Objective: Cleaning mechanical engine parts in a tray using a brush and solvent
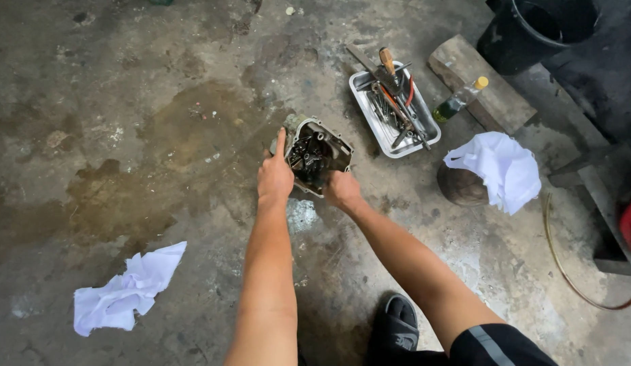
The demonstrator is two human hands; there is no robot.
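I saw the engine case cover (315, 154) sitting on the stained concrete floor (159, 135) just above the middle of the view, open side up. It was a grey cast-metal shell with a rounded, roughly four-sided rim, dirty along the edges, and its hollow was dark and oily with gears or similar small parts inside; I could not make them out singly.

My left hand (274, 177) lay against the cover's 9 o'clock side, the forefinger stretched straight up along the rim and the other fingers curled at the wall. My right hand (342, 190) gripped the rim at about 5 o'clock, fingers closed around the edge, so both hands held the cover between them.

At 1 o'clock from the cover, close by, a metal tray (376, 125) held a heap of tools, among them a wooden-handled screwdriver (388, 64) and red-handled pliers (407, 95). Further out at 2 o'clock a small bottle with a yellow cap (461, 98) leaned on a wooden block (495, 102), and a black bucket (525, 34) stood beyond it. At 3 o'clock a white cloth (502, 169) draped a round dark object (458, 188). At 8 o'clock, well apart, another crumpled white rag (129, 288) lay on the floor. My black sandal (397, 329) showed at 6 o'clock.
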